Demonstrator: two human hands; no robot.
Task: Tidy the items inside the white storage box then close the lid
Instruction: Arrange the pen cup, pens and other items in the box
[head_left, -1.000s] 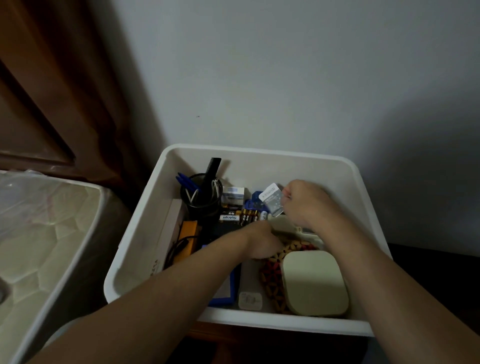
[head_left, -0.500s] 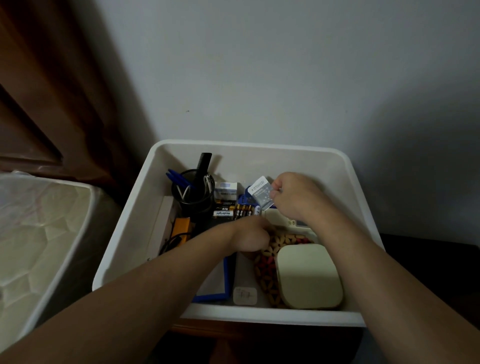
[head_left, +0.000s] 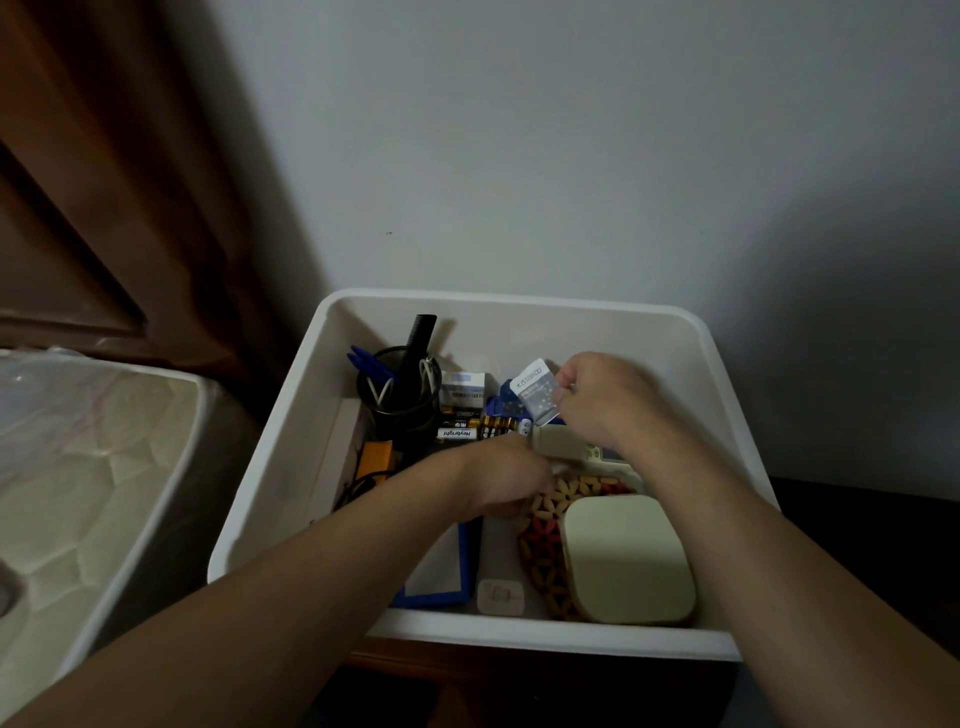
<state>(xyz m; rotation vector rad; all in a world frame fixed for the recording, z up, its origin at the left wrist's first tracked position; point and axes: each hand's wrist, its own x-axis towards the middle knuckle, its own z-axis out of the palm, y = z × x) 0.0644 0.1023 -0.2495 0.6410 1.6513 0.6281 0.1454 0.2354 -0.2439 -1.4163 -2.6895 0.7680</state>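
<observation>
The white storage box (head_left: 724, 395) stands open against the wall, with no lid in sight. My right hand (head_left: 605, 397) pinches a small clear packet (head_left: 535, 387) above the back of the box. My left hand (head_left: 506, 480) reaches down into the middle, fingers curled out of sight beside a white remote (head_left: 558, 440); what it holds is hidden. Inside are a black pen cup (head_left: 397, 397) with blue pens and a comb, a small white carton (head_left: 463, 392), batteries (head_left: 480, 427), a blue-framed board (head_left: 441, 577), a patterned wooden mat (head_left: 545, 535), a cream square case (head_left: 626, 561) and a white adapter (head_left: 500, 597).
A mattress wrapped in plastic (head_left: 78, 467) lies to the left of the box. A dark wooden headboard (head_left: 93, 208) rises behind it. The box rests on a wooden stand (head_left: 415, 660), with the grey wall right behind.
The view has shifted slightly. My right hand has raised the clear packet a little, while my left hand stays low in the middle of the box.
</observation>
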